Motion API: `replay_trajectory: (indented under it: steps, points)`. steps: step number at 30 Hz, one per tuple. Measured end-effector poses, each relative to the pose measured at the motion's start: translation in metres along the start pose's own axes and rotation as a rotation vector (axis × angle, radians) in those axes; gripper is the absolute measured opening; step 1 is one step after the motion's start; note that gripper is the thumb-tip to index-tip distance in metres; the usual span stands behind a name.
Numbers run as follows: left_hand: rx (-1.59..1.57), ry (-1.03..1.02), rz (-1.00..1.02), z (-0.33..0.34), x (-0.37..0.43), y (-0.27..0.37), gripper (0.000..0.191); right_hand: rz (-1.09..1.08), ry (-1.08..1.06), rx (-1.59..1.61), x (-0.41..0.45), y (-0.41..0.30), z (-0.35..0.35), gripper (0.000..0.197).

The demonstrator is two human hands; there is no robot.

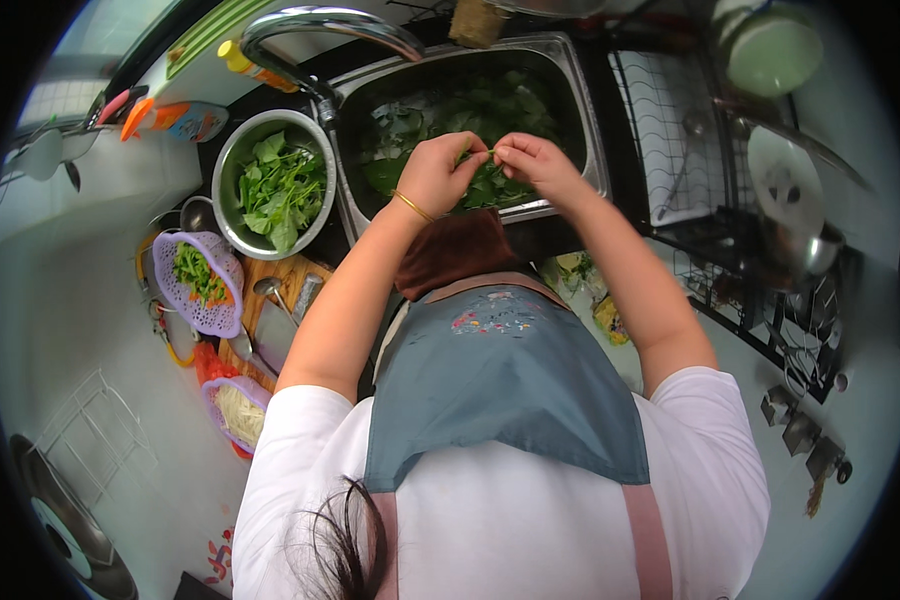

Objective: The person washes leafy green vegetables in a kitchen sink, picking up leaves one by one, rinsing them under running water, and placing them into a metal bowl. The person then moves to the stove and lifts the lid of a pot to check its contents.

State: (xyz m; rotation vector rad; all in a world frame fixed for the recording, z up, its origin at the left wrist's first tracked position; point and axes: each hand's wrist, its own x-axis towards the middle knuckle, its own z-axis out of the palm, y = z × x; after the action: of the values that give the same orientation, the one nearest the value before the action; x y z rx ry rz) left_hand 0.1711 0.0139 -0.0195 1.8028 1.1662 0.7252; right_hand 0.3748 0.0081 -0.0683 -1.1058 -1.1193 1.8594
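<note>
Over the near part of a stainless steel sink point(589, 124), my left hand point(441, 171) and my right hand point(538, 166) pinch a thin green stem point(493, 152) between them, fingertips almost meeting. Below them, leafy greens point(487, 105) lie in the sink, seemingly in water. Part of the leaves right under my fingers is hidden by the hands. Left of the sink stands a round metal basin point(223, 208) with a heap of picked green leaves and stems point(281, 187) in it.
A chrome faucet point(330, 16) arches over the sink's far left corner. At the left, a purple basket point(234, 296) of chopped vegetables and another basket point(208, 390) of pale shreds stand by a wooden cutting board point(292, 266). A wire dish rack point(634, 135) is at the right.
</note>
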Motion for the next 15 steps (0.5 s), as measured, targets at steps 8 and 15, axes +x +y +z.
replay_trajectory:
  steps: [8,15]
  points:
    - [0.293,-0.110,0.097,0.048,-0.030,-0.007,0.009,0.103,0.805,0.851,-0.051,0.064,-0.002,0.009]
    - [0.417,-0.149,-0.120,-0.038,-0.047,-0.007,0.014,0.300,0.525,0.106,-0.140,-0.004,-0.057,0.016]
